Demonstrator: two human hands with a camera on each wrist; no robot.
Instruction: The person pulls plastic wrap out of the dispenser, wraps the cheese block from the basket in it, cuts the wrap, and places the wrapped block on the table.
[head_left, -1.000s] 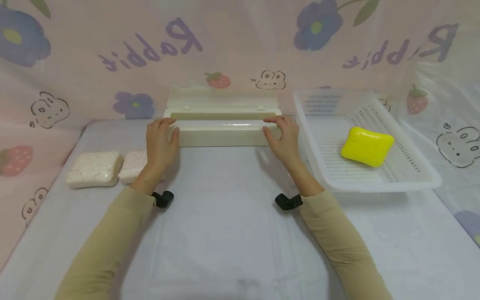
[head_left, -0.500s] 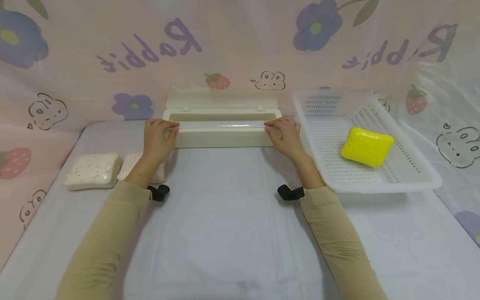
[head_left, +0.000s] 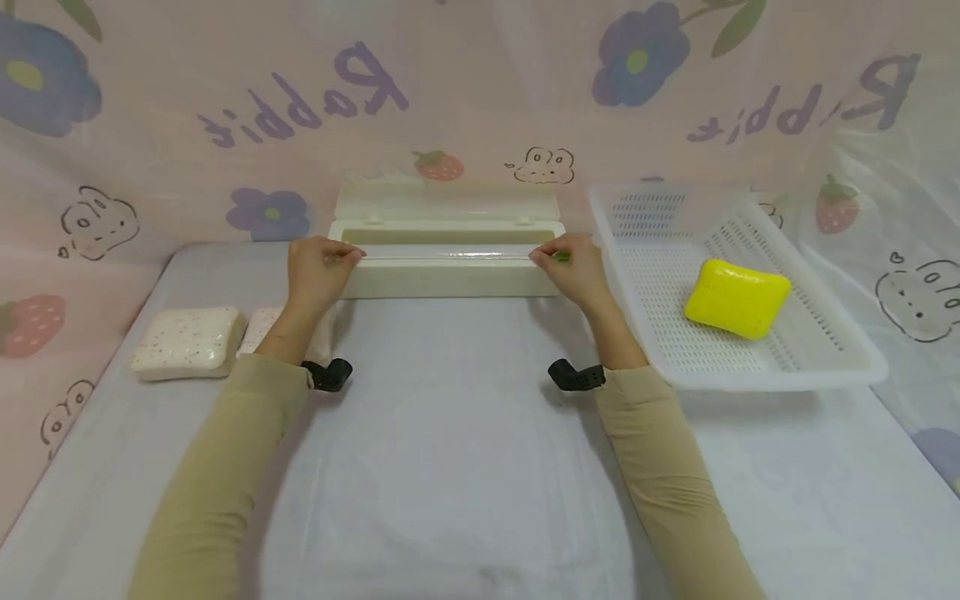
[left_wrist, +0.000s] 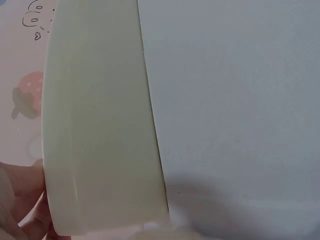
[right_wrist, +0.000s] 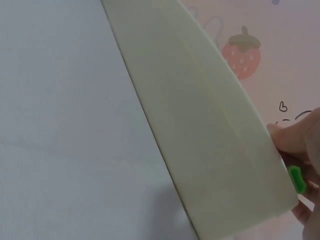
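Observation:
A long cream cling film dispenser (head_left: 450,281) stands at the back of the table, its lid (head_left: 450,200) raised behind it. Clear shiny film (head_left: 465,251) lies along its front top edge. My left hand (head_left: 318,271) pinches the film at the left end, thumb against fingertips. At the right end my right hand (head_left: 577,271) pinches it in the same way. A small green piece (right_wrist: 296,179), likely the cutter slide, shows beside the right fingers. Both wrist views show the dispenser's front wall (left_wrist: 105,125); the film between the fingertips is hidden there.
A white perforated basket (head_left: 765,377) stands on the right with a yellow soap-like block (head_left: 738,297) in it. Two speckled pale blocks (head_left: 189,342) lie at the left, one partly behind the left wrist. A patterned curtain (head_left: 465,92) rises behind the dispenser.
Thumbs and fingers were apart one second ago; both hands have drawn them together at the dispenser's front top edge. The green piece has come into sight by the right hand.

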